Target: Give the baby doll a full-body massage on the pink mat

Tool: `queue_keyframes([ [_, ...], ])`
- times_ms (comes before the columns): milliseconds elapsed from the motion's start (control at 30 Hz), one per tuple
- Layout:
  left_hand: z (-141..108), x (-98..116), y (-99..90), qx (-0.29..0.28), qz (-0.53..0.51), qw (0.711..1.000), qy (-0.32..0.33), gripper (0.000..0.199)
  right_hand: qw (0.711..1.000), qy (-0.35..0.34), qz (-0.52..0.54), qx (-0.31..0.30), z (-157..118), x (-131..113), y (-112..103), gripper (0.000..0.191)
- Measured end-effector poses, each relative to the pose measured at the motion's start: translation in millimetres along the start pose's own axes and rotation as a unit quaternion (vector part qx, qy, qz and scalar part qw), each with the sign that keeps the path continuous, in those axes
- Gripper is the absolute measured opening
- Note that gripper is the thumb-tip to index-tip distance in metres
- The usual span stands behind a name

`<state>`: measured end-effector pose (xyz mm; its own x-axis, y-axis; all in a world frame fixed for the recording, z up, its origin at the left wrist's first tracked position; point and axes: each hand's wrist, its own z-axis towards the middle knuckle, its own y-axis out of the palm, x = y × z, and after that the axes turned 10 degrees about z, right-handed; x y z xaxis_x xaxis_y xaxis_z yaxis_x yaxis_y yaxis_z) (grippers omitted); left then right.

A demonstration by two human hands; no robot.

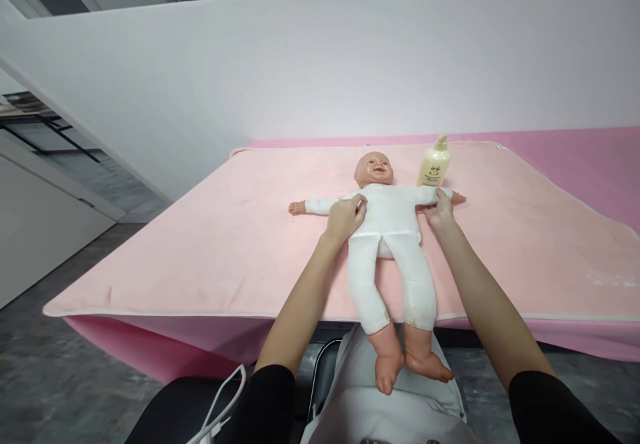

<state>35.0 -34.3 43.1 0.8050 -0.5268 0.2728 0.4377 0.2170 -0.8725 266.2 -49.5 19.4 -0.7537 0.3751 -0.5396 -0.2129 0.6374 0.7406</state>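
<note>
A baby doll [387, 211] with a white cloth body lies on its back, head away from me, its feet hanging over the table's front edge. Its arms are spread out to both sides. My left hand [346, 218] has its fingers curled at the doll's upper arm and chest on the left side. On the other side, my right hand [439, 210] grips the doll's arm, thumb on top and fingers underneath. Just behind that arm stands a pale yellow pump bottle [434, 164], its base hidden by the arm.
A light pink blanket [225, 244] covers the table over a darker pink cloth [595, 171]. Behind the table rises a white partition [320, 71]. A black chair [170, 411] and a white cable [227, 404] are at the lower left.
</note>
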Motion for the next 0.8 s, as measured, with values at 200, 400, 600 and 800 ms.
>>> queue_keyframes([
  [200, 1, -7, -11.5, -0.107, 0.053, 0.985, -0.124, 0.039, 1.000, 0.007, 0.006, 0.009, 0, -1, 1, 0.026],
  [400, -3, -22, -25.2, -0.382, -0.144, 0.886, -0.218, 0.072, 1.000, 0.003, 0.008, 0.013, 1, 0, 2, 0.022],
  [600, -40, -10, -47.0, -0.424, -0.205, 0.858, -0.205, 0.069, 1.000, -0.007, -0.011, -0.008, 9, 4, -1, 0.022],
  [800, -130, 30, -45.7, -0.167, -0.162, 0.960, -0.153, 0.051, 1.000, -0.016, -0.017, -0.003, 4, 7, 0, 0.024],
])
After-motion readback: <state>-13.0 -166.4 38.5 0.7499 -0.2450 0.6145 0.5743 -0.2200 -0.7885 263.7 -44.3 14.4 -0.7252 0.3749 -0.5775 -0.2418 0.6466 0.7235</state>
